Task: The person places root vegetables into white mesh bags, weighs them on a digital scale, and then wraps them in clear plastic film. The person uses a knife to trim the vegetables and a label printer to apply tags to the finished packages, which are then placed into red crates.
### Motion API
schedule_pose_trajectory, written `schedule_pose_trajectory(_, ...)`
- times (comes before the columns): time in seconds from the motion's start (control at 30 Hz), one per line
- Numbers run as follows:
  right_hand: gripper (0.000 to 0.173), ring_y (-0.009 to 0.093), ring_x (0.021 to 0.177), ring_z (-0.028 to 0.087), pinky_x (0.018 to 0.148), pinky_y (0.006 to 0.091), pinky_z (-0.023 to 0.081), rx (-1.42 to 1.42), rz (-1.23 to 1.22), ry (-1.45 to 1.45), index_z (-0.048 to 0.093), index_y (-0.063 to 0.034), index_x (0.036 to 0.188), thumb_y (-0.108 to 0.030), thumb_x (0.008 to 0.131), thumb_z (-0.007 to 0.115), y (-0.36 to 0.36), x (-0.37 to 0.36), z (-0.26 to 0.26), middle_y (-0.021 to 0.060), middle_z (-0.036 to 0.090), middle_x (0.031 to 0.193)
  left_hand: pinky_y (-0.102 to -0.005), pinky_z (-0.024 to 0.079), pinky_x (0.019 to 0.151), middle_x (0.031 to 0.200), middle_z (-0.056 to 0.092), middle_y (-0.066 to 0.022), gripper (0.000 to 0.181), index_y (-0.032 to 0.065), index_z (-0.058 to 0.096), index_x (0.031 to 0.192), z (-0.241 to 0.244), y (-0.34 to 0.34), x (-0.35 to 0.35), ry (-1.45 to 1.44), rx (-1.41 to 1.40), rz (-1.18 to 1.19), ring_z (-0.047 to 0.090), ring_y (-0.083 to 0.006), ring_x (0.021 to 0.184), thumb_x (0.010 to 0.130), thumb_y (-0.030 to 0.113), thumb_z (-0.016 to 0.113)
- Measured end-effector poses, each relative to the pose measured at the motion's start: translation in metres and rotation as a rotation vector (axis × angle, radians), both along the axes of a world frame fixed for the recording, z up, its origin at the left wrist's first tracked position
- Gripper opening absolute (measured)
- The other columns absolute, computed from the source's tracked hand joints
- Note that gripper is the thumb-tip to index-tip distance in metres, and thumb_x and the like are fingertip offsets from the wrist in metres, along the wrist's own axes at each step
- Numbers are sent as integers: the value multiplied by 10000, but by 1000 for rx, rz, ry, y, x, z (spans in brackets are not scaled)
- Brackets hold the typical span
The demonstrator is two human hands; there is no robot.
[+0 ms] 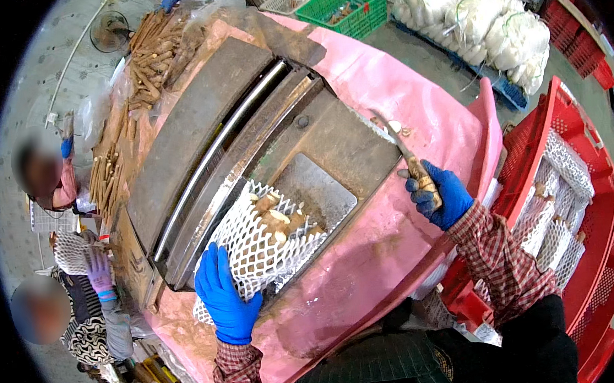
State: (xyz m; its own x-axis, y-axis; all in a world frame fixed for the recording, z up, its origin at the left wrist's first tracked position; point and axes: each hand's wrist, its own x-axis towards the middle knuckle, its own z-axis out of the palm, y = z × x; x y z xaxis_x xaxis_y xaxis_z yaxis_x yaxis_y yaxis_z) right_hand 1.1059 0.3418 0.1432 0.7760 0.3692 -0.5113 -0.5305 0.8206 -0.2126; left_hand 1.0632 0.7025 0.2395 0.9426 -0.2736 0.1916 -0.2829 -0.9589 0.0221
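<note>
My left hand, in a blue glove, rests on the lower left side of a bundle of brown roots in white foam netting. The bundle lies on a metal plate of the machine or scale in front of me, with the pale cut root ends at its upper right. In my right hand, also gloved in blue, is the worn, wrapped handle of a knife. Its narrow blade points to the upper left, over the table's pink cover. Small pale cut pieces lie beside the blade.
Pink sheeting covers the table around the metal apparatus. Loose roots are piled at the far left, near two co-workers. A red crate with netted bundles stands at the right. Beyond the table are a green basket and white sacks.
</note>
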Motion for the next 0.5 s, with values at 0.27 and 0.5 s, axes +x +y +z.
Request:
schedule_pose_trajectory(0.27, 336, 91, 430, 418, 353, 212, 341, -673, -13, -95, 477, -55, 1013, -334, 864, 364, -16, 11, 4, 40, 521, 700, -413, 216, 946, 1287, 310, -136, 892, 70, 262, 1271, 7, 3, -8, 16, 6, 31, 307, -312, 1153, 489, 154, 682)
schedule_pose_trajectory(0.5, 433, 331, 953, 475, 806, 399, 393, -2490, 128, -716, 442, -39, 1110, -175, 715, 557, -21, 1, -19, 188, 461, 1098, -407, 235, 938, 1286, 310, -120, 889, 120, 278, 1277, 4, 13, -9, -16, -49, -12, 316, -301, 1151, 489, 162, 687)
